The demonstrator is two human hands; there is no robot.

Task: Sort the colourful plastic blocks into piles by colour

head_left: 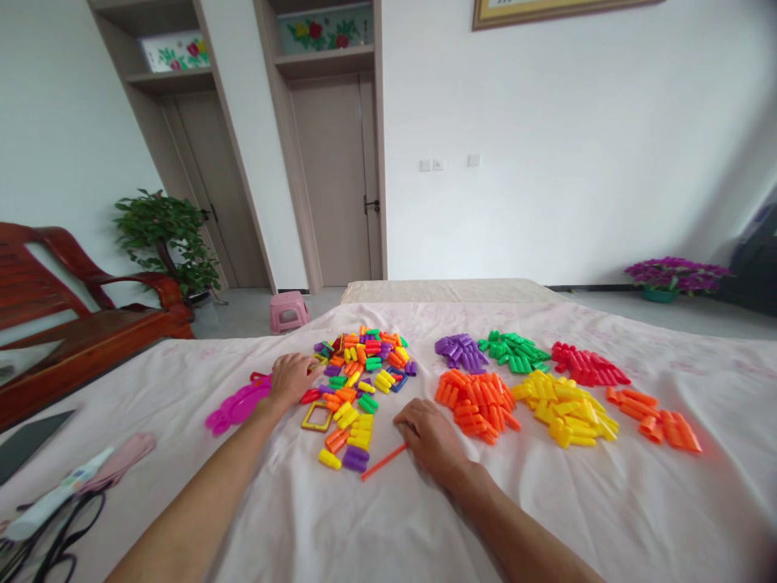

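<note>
My left hand (295, 379) reaches to the left edge of a mixed pile of coloured plastic pieces (355, 368), its fingers bent; what they hold, if anything, is hidden. My right hand (428, 431) rests on the cloth with curled fingers, closed round the end of a thin orange stick (384, 462). Right of it lie sorted heaps: orange (477, 401), yellow (567, 406), purple (461, 351), green (515, 351) and red (586, 364). A yellow square frame (316, 416) lies below my left hand. Beside my left wrist is a magenta plastic piece (239, 405).
Larger orange pieces (659, 419) lie at the right on the pink-white tablecloth (607, 502). At the lower left are a white device (57, 494), dark straps (66, 526) and a dark flat object (33, 441). A wooden chair (91, 316) and pink stool (289, 310) stand beyond.
</note>
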